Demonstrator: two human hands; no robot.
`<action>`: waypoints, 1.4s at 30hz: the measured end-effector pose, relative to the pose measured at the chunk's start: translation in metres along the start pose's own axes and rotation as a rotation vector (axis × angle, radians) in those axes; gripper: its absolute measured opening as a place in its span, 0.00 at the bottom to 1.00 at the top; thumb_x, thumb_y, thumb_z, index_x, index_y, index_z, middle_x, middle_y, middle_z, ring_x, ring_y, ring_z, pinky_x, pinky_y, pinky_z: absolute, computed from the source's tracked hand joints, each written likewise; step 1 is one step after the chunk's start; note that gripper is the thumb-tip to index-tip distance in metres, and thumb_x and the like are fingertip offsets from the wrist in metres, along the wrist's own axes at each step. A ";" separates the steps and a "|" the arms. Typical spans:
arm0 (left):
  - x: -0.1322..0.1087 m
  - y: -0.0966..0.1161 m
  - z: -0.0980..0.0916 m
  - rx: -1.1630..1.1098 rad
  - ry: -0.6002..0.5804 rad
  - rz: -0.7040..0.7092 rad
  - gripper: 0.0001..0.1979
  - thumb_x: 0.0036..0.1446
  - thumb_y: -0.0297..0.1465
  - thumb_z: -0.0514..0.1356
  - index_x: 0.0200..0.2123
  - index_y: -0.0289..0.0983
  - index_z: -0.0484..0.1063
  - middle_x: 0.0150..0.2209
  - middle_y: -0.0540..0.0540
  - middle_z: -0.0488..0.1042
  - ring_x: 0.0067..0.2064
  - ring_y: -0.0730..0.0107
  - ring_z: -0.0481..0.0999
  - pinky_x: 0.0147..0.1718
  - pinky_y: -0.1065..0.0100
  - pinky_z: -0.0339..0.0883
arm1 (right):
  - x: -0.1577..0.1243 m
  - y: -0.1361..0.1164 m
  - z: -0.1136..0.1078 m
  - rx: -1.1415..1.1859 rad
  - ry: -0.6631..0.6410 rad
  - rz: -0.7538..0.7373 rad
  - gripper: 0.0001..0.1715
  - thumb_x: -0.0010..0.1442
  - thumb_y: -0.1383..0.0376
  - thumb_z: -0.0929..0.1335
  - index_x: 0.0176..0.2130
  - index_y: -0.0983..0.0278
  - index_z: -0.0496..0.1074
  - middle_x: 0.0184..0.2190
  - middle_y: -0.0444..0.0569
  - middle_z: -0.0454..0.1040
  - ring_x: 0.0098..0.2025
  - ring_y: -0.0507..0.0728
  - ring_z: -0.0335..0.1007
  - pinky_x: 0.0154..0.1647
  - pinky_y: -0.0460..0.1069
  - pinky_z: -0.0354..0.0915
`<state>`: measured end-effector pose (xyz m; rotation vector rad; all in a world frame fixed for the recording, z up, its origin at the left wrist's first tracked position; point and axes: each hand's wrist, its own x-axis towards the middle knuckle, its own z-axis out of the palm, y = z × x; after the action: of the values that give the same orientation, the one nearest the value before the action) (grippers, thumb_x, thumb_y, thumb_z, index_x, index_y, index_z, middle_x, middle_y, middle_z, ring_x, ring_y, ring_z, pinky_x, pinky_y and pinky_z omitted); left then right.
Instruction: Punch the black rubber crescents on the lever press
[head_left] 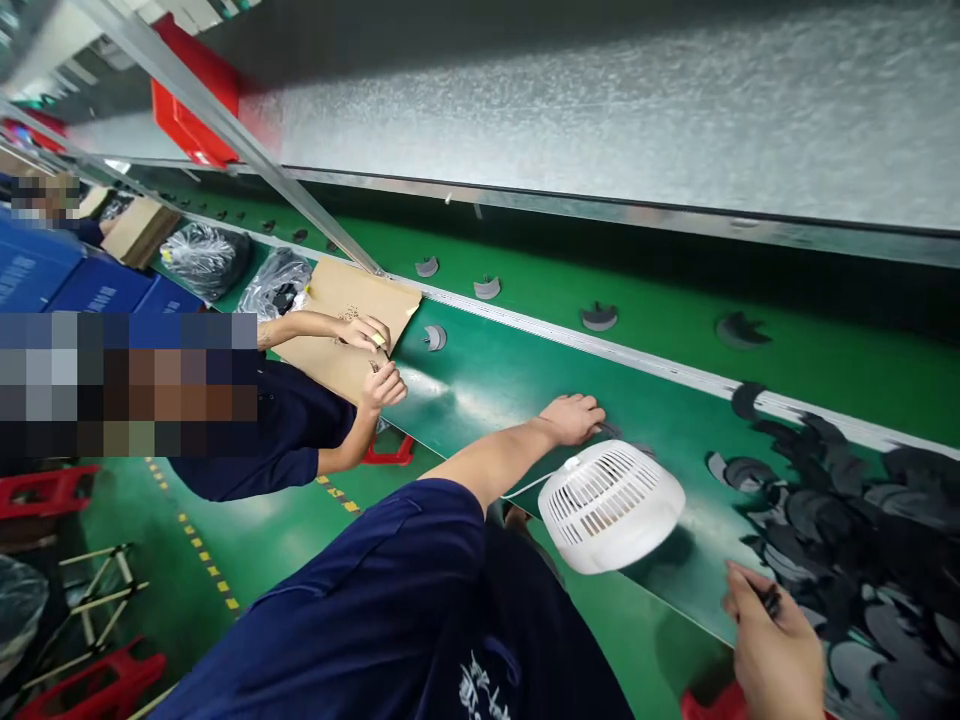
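Observation:
My left hand (574, 418) rests on the green work surface (502, 380), its fingers curled at the end of a dark curved piece that is mostly hidden. Just below it stands a white slotted fan or lamp-like housing (611, 505) with a cable. At the lower right, my right hand (772, 640) is closed around a small black part (770, 600). Beside that hand lies a large pile of dark grey crescent-shaped pieces (817, 510).
Crescent pieces (598, 317) lie spaced along the green belt (525, 250) behind a white rail. At the left a co-worker's hands (384, 385) hold something small over brown cardboard (330, 360). Plastic bags (202, 255), blue boxes (97, 295) and a metal post (300, 200) stand beyond.

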<state>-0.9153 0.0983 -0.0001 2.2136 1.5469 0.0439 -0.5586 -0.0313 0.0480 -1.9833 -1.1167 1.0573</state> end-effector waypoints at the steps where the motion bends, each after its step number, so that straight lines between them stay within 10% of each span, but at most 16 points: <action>1: 0.013 0.000 0.001 -0.028 -0.002 -0.009 0.20 0.74 0.41 0.55 0.58 0.37 0.78 0.58 0.34 0.74 0.58 0.49 0.75 0.56 0.52 0.70 | 0.012 -0.010 0.002 0.004 -0.004 0.016 0.18 0.49 0.41 0.75 0.33 0.48 0.80 0.24 0.51 0.70 0.23 0.62 0.65 0.28 0.65 0.61; 8: 0.054 -0.015 0.008 -0.310 -0.125 0.088 0.28 0.71 0.40 0.61 0.69 0.34 0.71 0.63 0.34 0.75 0.67 0.53 0.72 0.66 0.59 0.65 | 0.074 -0.048 0.011 -0.023 0.020 -0.026 0.22 0.46 0.45 0.77 0.38 0.52 0.82 0.29 0.53 0.74 0.27 0.61 0.65 0.33 0.65 0.60; 15: -0.075 -0.070 0.008 -0.584 0.065 -0.311 0.19 0.65 0.34 0.67 0.57 0.37 0.78 0.47 0.42 0.81 0.52 0.62 0.79 0.56 0.62 0.73 | 0.153 -0.072 0.040 -0.456 -0.122 -0.402 0.23 0.57 0.54 0.72 0.51 0.55 0.83 0.52 0.60 0.82 0.61 0.71 0.74 0.62 0.66 0.67; 21: -0.157 -0.087 0.024 -0.669 0.138 -0.462 0.18 0.67 0.35 0.64 0.57 0.34 0.77 0.46 0.42 0.79 0.42 0.68 0.80 0.49 0.64 0.76 | 0.199 -0.081 0.101 -0.903 -0.329 -0.600 0.35 0.72 0.48 0.61 0.73 0.52 0.65 0.80 0.49 0.54 0.78 0.57 0.54 0.72 0.53 0.59; 29: -0.174 -0.085 0.035 -0.707 0.137 -0.418 0.26 0.60 0.39 0.72 0.59 0.38 0.78 0.52 0.41 0.74 0.44 0.66 0.80 0.54 0.61 0.76 | 0.186 -0.062 0.113 -1.112 -0.492 -0.480 0.45 0.70 0.44 0.54 0.79 0.52 0.49 0.83 0.47 0.40 0.78 0.66 0.56 0.63 0.65 0.68; 37: -0.173 -0.091 0.029 -0.741 0.036 -0.392 0.28 0.61 0.40 0.70 0.62 0.37 0.76 0.58 0.38 0.72 0.48 0.64 0.81 0.60 0.59 0.73 | 0.155 -0.056 0.046 -1.003 -0.269 -0.445 0.47 0.65 0.47 0.56 0.74 0.66 0.62 0.77 0.63 0.59 0.81 0.68 0.51 0.77 0.65 0.59; 42: -0.183 -0.088 0.018 -0.808 0.028 -0.399 0.27 0.60 0.40 0.71 0.60 0.38 0.77 0.61 0.39 0.72 0.51 0.61 0.82 0.61 0.60 0.73 | 0.092 -0.037 0.019 -0.940 -0.081 -0.396 0.44 0.61 0.45 0.57 0.62 0.68 0.74 0.60 0.72 0.76 0.69 0.79 0.69 0.67 0.70 0.70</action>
<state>-1.0571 -0.0478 -0.0087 1.2714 1.5785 0.4852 -0.5593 0.0692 0.0374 -2.2070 -2.2196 0.4077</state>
